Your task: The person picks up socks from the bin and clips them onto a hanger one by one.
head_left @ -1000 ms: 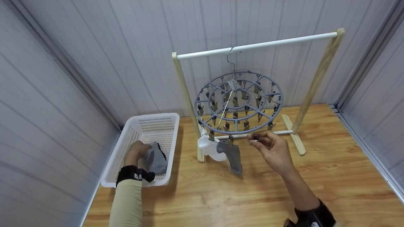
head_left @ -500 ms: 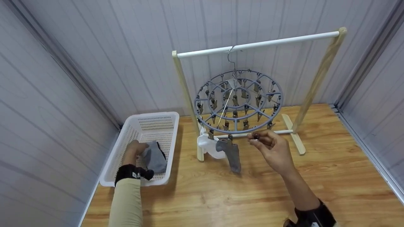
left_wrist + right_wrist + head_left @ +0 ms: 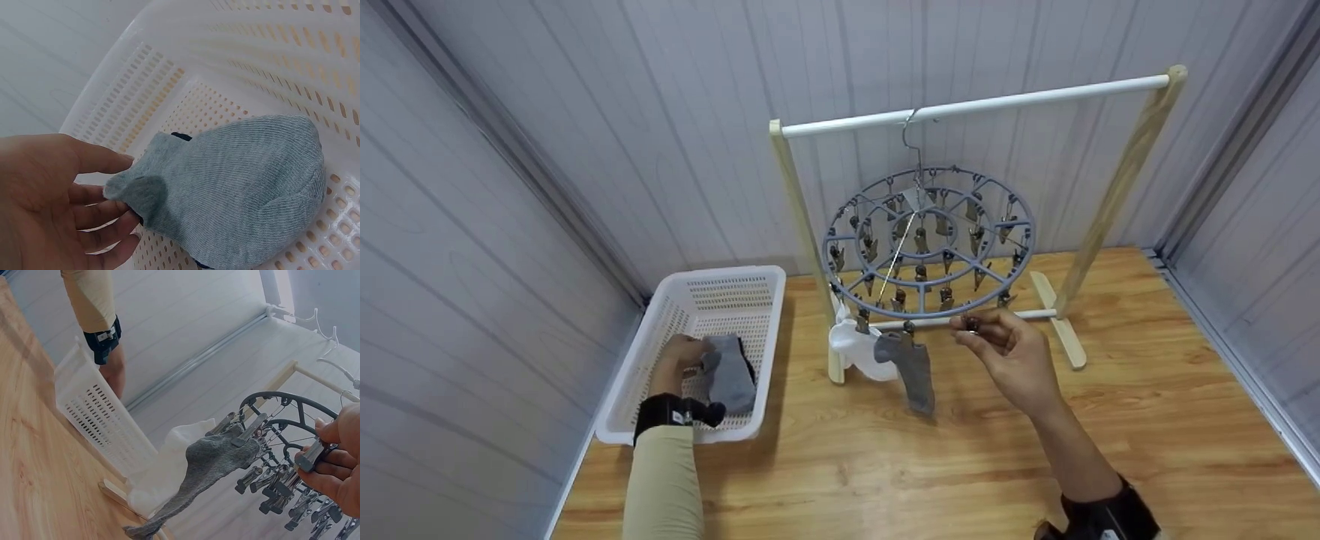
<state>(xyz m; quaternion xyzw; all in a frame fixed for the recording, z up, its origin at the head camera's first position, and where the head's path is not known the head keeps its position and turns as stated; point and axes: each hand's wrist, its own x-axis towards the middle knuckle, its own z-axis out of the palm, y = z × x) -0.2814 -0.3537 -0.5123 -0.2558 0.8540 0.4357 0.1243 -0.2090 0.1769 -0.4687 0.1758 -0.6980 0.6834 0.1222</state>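
In the head view my left hand [image 3: 681, 352] is inside the white basket [image 3: 701, 279], at the cuff end of a grey sock [image 3: 730, 379]. The left wrist view shows that sock [image 3: 242, 191] lying flat over something dark. My fingers reach under its cuff edge, with the thumb held apart above. At the hanger's front rim, my right hand [image 3: 1011, 364] pinches a metal clip [image 3: 312, 454] between thumb and fingers. No fabric shows in this clip. Beside it, another grey sock [image 3: 913, 375] and a white sock [image 3: 859, 352] hang from clips.
The round grey clip hanger [image 3: 921, 311] hangs by its hook from the white bar [image 3: 997, 106] of a wooden stand [image 3: 1121, 176]. Several other clips dangle from it. Basket and stand share a wooden table [image 3: 840, 465], with panelled walls [image 3: 660, 135] around.
The grey sock in the basket has shifted slightly and lies flatter by my left hand. My right hand keeps its pinch on the clip, almost still.
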